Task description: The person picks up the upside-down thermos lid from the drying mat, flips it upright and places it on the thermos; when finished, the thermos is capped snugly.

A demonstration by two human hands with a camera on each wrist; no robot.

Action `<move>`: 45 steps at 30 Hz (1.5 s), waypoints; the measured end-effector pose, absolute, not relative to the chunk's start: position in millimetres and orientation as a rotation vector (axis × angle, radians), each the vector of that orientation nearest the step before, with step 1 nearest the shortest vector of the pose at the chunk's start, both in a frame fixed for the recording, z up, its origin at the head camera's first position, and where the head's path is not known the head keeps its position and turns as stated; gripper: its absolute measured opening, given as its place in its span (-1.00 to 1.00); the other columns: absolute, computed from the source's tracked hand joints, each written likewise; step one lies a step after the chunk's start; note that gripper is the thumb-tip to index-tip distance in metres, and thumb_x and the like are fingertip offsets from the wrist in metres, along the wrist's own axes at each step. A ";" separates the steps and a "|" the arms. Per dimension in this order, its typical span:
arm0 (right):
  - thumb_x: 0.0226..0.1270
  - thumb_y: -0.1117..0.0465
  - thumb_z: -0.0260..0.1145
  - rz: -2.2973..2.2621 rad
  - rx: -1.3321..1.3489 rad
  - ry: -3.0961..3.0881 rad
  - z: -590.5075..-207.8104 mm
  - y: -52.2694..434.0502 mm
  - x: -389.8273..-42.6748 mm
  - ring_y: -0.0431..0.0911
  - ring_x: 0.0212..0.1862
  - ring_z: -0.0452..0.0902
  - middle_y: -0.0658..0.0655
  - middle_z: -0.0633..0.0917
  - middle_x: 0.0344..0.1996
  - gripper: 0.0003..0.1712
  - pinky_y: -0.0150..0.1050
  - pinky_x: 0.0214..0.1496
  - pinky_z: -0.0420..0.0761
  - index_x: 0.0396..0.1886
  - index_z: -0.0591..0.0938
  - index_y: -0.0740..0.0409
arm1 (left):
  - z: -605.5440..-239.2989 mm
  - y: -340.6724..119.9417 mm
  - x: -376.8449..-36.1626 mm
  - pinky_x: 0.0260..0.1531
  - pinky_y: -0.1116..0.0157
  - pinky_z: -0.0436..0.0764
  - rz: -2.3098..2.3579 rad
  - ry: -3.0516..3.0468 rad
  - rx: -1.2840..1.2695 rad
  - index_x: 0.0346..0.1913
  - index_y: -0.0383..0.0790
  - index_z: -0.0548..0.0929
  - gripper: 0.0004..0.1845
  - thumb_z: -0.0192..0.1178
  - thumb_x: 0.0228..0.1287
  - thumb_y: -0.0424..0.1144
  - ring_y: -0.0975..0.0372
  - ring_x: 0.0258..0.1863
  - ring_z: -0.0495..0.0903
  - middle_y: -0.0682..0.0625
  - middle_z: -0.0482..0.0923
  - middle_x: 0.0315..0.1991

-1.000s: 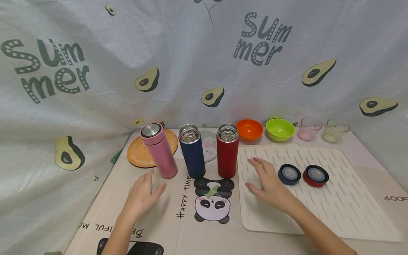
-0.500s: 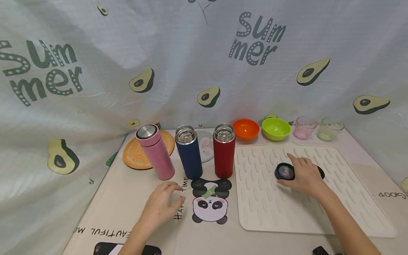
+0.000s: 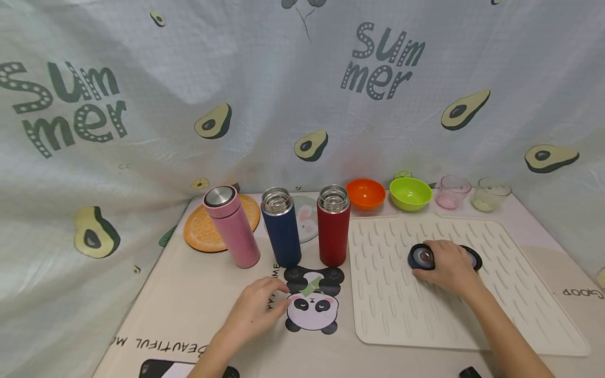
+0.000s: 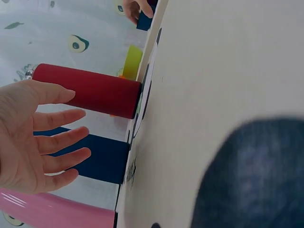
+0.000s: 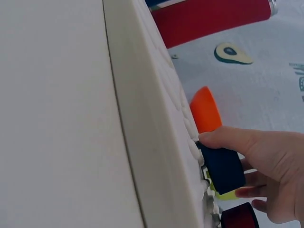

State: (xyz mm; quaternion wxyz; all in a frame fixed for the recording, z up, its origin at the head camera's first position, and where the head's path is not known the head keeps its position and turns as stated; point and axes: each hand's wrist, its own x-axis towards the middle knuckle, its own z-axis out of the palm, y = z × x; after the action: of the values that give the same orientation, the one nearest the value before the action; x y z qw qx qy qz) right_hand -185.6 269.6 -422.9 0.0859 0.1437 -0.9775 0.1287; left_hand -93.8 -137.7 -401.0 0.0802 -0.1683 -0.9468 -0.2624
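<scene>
The right hand (image 3: 451,270) rests on the white ridged drying mat (image 3: 392,294) with its thumb and fingers curled round the navy flask lid (image 3: 421,257), which sits on the mat; the right wrist view shows the thumb on top of the lid (image 5: 223,168) and the fingers beneath its far side. Just beside it, partly hidden behind the hand, lies the red flask lid (image 3: 472,257).

The left hand (image 3: 257,312) is loosely spread and holds nothing. It hovers low over the surface (image 3: 189,294), just in front of the navy flask (image 3: 281,227), with its fingertips at the printed panda (image 3: 312,310). The left wrist view shows the fingers (image 4: 57,142) straight and apart, near the flask (image 4: 102,159) but not touching it.

Three flasks stand upright in a row: a pink flask (image 3: 231,226) with its steel-topped lid on, the navy flask with its mouth uncovered, and a red flask (image 3: 333,226), also uncovered. Behind them lie an orange-slice coaster (image 3: 200,233) and a rabbit coaster (image 3: 307,220).

Along the back stand an orange bowl (image 3: 365,193), a green bowl (image 3: 410,193), a pink cup (image 3: 452,191) and a clear cup (image 3: 490,194).

The backdrop cloth (image 3: 283,94) carries avocado prints and the word "Summer" twice. The surface cover reads "HAPPY TIME" beside the panda, partly covered by the left hand, and "BEAUTIFUL" upside down at the near edge.
</scene>
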 end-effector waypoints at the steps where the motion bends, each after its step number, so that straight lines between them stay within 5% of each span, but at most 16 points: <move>1: -0.15 -0.05 0.48 0.396 0.433 -2.894 -422.6 269.3 -185.4 0.30 0.02 0.35 0.45 0.52 -0.09 -0.18 0.24 0.04 0.25 0.01 0.46 0.43 | -401.3 -137.3 -94.1 -0.07 0.17 0.50 -0.788 -2.834 -0.510 -0.30 -0.10 0.65 -0.86 0.32 0.05 -0.20 0.20 -0.10 0.53 0.07 0.58 -0.21; 9: -0.22 0.03 0.51 0.534 0.577 -2.727 -406.5 245.5 -178.4 0.21 -0.06 0.40 0.35 0.56 -0.17 -0.23 0.14 -0.05 0.38 -0.01 0.49 0.37 | -398.9 -131.0 -96.6 0.05 0.05 0.41 -0.970 -2.930 -0.521 -0.23 -0.10 0.65 -0.83 0.21 0.18 -0.12 0.12 0.02 0.46 0.05 0.57 -0.15; 19: -0.28 0.01 0.54 0.676 0.982 -2.607 -380.2 165.4 -147.2 -0.11 -0.06 0.36 0.00 0.52 -0.20 -0.21 -0.14 -0.07 0.50 0.03 0.49 0.19 | -397.4 -98.4 -104.7 -0.05 0.16 0.51 -1.520 -2.987 -0.658 0.06 -0.27 0.54 -0.49 0.06 0.27 0.08 0.19 -0.05 0.52 0.07 0.60 -0.12; 27: -0.28 0.07 0.53 0.678 1.265 -2.400 -381.1 118.4 -119.6 -0.15 0.01 0.33 0.04 0.49 -0.10 -0.21 -0.31 0.04 0.47 0.05 0.48 0.25 | -397.6 -79.8 -103.6 -0.21 0.41 0.53 -1.888 -2.870 -0.672 0.09 -0.25 0.50 -0.52 0.10 0.26 0.03 0.33 -0.22 0.55 0.06 0.60 -0.16; 36: -0.30 0.11 0.56 0.697 1.235 -2.366 -385.5 110.0 -112.0 -0.15 0.02 0.33 0.04 0.46 -0.06 -0.16 -0.28 0.06 0.47 0.09 0.46 0.21 | -395.2 -80.8 -102.3 -0.24 0.40 0.54 -1.983 -2.773 -0.631 -0.02 -0.30 0.57 -0.63 0.15 0.24 -0.10 0.28 -0.23 0.56 -0.01 0.62 -0.17; 45: -0.07 0.08 0.48 0.805 1.219 -2.314 -380.6 112.7 -109.7 -0.09 0.04 0.35 0.09 0.44 0.01 -0.26 -0.29 0.09 0.46 0.14 0.43 0.19 | -395.9 -89.3 -99.5 -0.28 0.33 0.60 -1.181 -2.527 -0.751 -0.14 -0.16 0.65 -0.65 0.41 -0.05 -0.18 0.32 -0.26 0.57 0.10 0.63 -0.26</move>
State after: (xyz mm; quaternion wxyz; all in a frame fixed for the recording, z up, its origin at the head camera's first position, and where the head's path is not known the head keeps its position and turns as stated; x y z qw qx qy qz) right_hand -109.7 112.7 -380.6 0.2010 0.4363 -0.8283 0.2883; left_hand -99.5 -89.3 -395.9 0.1263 -0.2579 -0.8677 -0.4057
